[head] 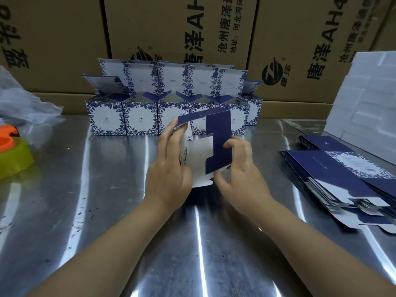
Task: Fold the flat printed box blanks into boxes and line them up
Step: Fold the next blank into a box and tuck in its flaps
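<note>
Left hand (169, 168) before half-hidden box blank (218, 142)

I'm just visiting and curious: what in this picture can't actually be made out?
All in the head view.
Too small to read: the print on the folded boxes.
Cut by the right edge, uncountable: the stack of flat blanks.
Cut by the left edge, unidentifiable: the orange and green object.
Hidden behind the left hand: its thumb and the left side of the box blank.
</note>
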